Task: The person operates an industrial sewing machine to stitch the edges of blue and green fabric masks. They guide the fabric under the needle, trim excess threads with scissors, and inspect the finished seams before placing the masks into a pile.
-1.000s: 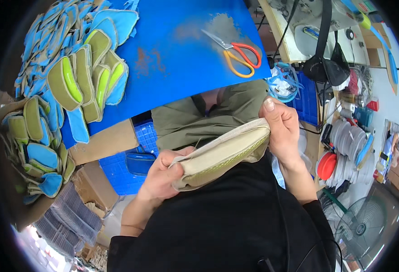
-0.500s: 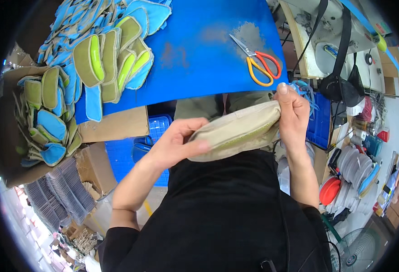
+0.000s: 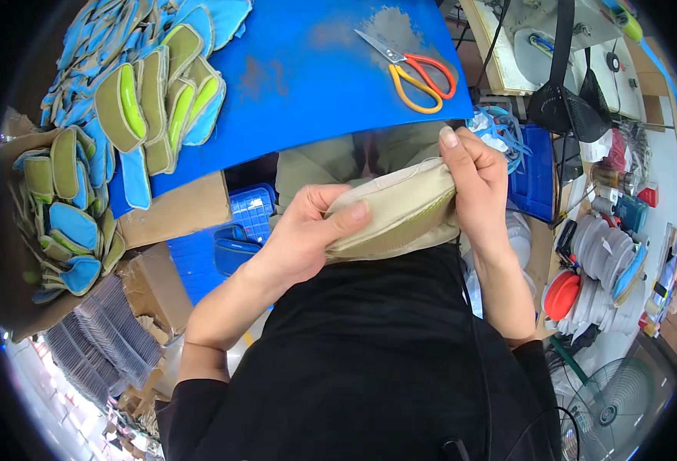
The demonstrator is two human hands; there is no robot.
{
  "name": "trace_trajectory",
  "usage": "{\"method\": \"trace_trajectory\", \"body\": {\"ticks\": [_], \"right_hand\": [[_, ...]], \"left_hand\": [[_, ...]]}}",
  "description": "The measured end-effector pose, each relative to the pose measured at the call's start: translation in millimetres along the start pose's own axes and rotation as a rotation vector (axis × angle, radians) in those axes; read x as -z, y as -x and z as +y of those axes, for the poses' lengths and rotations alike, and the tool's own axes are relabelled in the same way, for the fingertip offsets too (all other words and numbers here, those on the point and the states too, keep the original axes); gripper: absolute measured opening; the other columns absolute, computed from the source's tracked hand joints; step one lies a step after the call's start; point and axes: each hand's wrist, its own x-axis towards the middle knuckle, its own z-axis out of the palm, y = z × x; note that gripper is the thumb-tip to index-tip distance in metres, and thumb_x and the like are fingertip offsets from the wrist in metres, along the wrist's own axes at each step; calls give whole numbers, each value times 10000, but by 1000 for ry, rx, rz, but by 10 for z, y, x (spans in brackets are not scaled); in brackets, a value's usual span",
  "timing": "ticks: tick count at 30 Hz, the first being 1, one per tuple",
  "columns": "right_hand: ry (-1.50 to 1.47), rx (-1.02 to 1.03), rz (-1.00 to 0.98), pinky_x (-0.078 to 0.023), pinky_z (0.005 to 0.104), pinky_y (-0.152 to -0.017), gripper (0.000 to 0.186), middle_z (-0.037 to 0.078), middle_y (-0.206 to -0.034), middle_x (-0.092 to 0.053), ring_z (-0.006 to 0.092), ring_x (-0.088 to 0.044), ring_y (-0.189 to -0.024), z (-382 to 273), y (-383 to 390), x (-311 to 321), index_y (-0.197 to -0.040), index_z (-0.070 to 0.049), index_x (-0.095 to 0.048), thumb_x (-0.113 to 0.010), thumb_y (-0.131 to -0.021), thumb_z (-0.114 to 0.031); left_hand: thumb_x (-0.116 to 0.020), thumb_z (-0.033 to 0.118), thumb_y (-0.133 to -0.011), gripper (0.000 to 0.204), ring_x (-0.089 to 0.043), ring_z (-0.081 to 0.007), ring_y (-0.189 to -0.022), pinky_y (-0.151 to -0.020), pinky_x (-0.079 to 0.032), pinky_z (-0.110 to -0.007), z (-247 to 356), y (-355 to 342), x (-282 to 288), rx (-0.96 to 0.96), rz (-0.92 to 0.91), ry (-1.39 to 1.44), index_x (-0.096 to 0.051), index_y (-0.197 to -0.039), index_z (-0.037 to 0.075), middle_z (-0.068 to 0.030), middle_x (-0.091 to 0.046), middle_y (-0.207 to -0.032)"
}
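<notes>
A beige sewn fabric pad (image 3: 396, 201) with an olive mesh lower face is stretched between my two hands, in front of my black shirt. My left hand (image 3: 304, 230) grips its left end, thumb lying on the top face and fingers hidden behind. At the other end my right hand (image 3: 478, 180) pinches the upper corner, thumb pointing up and fingers curled. Beyond my right hand, a pair of scissors (image 3: 411, 73) with one orange and one yellow handle lies part-opened on the blue table (image 3: 300, 115).
Several olive, blue and lime-green pads (image 3: 154, 100) are heaped at the table's left. More fill a cardboard box (image 3: 16, 315) below. A blue basket (image 3: 252, 211) sits under the table edge. To the right are a sewing machine (image 3: 500, 77), rolls of tape (image 3: 596, 253) and a fan (image 3: 607, 407).
My left thumb has slid further onto the pad. The pad's mesh face shows more now. The whole view has shifted slightly, carrying table and scissors up and left in the picture.
</notes>
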Motion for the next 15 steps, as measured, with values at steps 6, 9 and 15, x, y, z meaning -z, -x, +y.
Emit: {"method": "trace_trajectory", "body": {"ticks": [6,9,15], "right_hand": [[-8,-24,-7,-270,269,-635,435,-61,-700,-419,49,-320,-682,97,-42,17,-656,-69,-511,-610,-1059,-198],[-68,-122,50,-291,289,-626,472,-38,-650,-416,71,-328,-665,156,-106,-27,-623,-29,-503,-648,-1038,-202],[-128,-131,52,-325,240,-602,388,-61,-701,-509,26,-405,-635,330,-222,-27,-690,-86,-612,-636,-1050,-229]], "left_hand": [[-664,241,-1038,200,-645,-56,-972,-880,-527,-265,-14,28,77,71,4,163,-692,-1104,54,0,-713,-1077],[-658,225,-1037,208,-640,-75,-1043,-929,-517,-274,30,34,128,70,0,213,-651,-1159,56,-15,-692,-1149],[-661,207,-1026,211,-663,-115,-1066,-945,-526,-296,-45,-40,361,60,-30,340,-609,-1157,51,-37,-682,-1151]]}}
